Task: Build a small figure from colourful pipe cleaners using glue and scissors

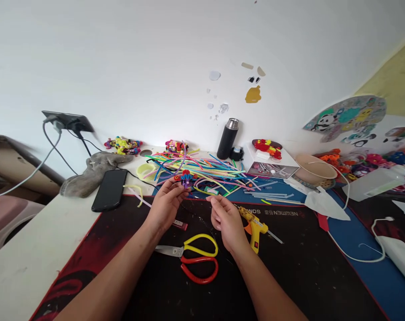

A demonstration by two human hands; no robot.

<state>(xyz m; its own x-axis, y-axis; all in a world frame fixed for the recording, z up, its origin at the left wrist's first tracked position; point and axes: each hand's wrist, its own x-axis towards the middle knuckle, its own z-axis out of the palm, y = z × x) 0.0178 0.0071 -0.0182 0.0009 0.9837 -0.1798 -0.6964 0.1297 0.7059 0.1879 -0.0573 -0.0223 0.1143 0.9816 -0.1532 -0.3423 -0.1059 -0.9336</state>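
Note:
My left hand is closed around a small pipe-cleaner figure with red, blue and purple parts, held up above the mat. To its right, my right hand has thumb and index finger pinched together. Whatever that pinch may hold is too small to name. The hands are apart. Below them lie scissors with one yellow and one red handle, blades pointing left. A yellow glue gun rests just right of my right hand, a clear glue stick poking from its back.
Behind the hands spreads a pile of colourful pipe cleaners. A phone lies at the left. A black thermos and a white box stand against the wall. Glue sticks lie at the mat's back edge, and a white cable loops on the right.

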